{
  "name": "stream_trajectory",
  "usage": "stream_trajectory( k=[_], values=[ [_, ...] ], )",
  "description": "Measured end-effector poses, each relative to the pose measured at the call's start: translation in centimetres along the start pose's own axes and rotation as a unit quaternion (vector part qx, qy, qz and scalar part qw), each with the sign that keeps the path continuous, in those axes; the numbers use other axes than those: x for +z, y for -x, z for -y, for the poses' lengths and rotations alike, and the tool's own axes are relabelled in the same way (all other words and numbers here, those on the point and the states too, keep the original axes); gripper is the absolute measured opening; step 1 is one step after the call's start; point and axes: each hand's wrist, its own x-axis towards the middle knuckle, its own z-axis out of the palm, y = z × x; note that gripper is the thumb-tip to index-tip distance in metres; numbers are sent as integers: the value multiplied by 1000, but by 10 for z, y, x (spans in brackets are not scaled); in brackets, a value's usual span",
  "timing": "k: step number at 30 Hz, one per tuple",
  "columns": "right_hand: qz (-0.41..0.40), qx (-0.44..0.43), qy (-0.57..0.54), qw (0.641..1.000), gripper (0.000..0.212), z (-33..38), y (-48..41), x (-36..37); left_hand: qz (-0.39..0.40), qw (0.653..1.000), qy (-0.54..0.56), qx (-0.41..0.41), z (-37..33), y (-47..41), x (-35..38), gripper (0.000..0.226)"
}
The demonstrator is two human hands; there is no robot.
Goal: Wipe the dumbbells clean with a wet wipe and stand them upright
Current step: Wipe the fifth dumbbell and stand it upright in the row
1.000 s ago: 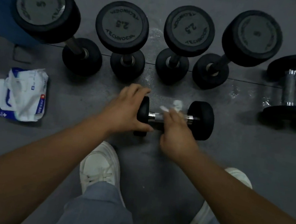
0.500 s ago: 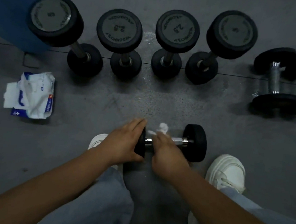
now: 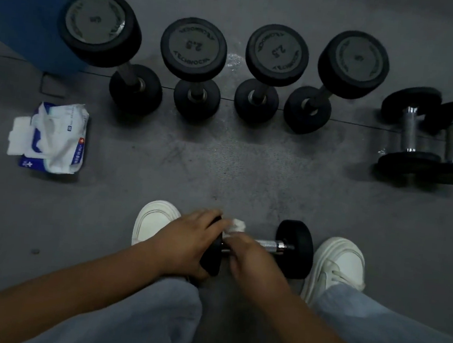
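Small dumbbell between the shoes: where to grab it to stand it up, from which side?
Take the small dumbbell by its chrome handle, from above. It lies flat, bar crosswise, narrow between wide heads, so fingers can likely wrap it. Only the stretch by the right head is bare: the right hand holds the wet wipe on the rest, the left hand grips the left head.

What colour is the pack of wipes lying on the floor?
The wipe pack is white and blue; head view.

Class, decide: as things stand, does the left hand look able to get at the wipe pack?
Probably yes, once it lets go: the left hand grips one end of the small dumbbell, and only bare floor lies between it and the wipe pack.
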Motion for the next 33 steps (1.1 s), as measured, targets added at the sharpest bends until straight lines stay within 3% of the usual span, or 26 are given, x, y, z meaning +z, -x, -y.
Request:
stream_trajectory(
  k=[2, 4, 8, 10, 13, 18, 21, 24, 28, 31, 33],
  values=[
    [34, 25, 130, 991, 67, -15, -5, -10, 5, 1000, 26, -8, 7, -4, -1, 117],
    [73, 66, 234, 967, 72, -19, -17, -22, 32, 997, 64, -26, 18, -17, -12, 116],
    [139, 46, 279, 949, 39, -4, -57, -48, 95, 991, 90, -36, 32, -41, -37, 110],
    [152, 34, 286, 945, 35, -4, -72, -62, 96, 992, 81, -34, 37, -48, -50, 107],
    [116, 30, 304, 945, 34, -2, -103, -86, 40, 999, 26, -15, 51, -64, -79, 109],
    [-19, -3, 332, 943, 26, 9, -169, -130, -95, 993, -63, -8, 80, -99, -123, 112],
    [-59, 31, 305, 950, 34, 8, -196, -150, -149, 984, -94, -30, 91, -109, -136, 109],
    [-100, 102, 251, 957, 58, 10, -191, -133, -139, 983, -82, -82, 96, -112, -139, 111],
    [-90, -22, 185, 978, 76, 12, -179, -111, -160, 982, -44, -93, 88, -111, -128, 112],
    [-107, 44, 129, 985, 81, -2, -166, -115, -201, 973, -28, -106, 79, -102, -122, 106],
    [-111, 23, 127, 985, 77, 2, -150, -103, -221, 969, -38, -106, 72, -98, -121, 104]
  ],
)
